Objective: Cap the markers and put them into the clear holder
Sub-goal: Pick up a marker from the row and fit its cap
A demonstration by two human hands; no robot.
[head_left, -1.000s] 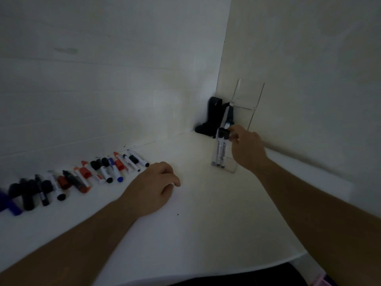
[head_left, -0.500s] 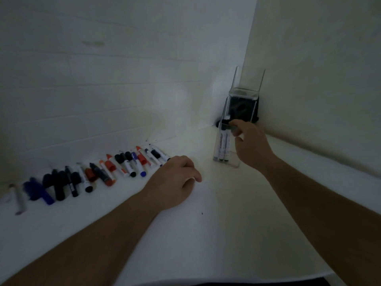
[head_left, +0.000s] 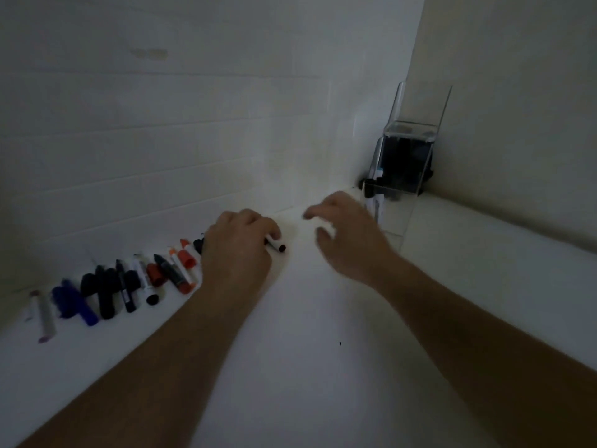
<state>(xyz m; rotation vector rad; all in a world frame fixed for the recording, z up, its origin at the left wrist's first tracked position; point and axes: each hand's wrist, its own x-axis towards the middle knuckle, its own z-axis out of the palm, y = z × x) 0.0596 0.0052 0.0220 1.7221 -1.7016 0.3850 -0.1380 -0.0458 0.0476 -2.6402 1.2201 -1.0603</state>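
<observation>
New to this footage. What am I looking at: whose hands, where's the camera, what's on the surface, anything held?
No machine here: a person works with two bare hands. The single picture comes from a wide-angle camera on the person's head, looking forward and down, so both forearms enter from the bottom.

The surface is a white counter in a room corner. Along its left side lies a row of markers and loose caps, black, red and blue. At the back right stands the clear holder, with at least one marker standing in it; a dark object sits behind it, unclear what.

The left hand rests at the row's near end, fingers closed on a black-tipped marker. The right hand is blurred, open and empty, between the holder and the left hand.
</observation>
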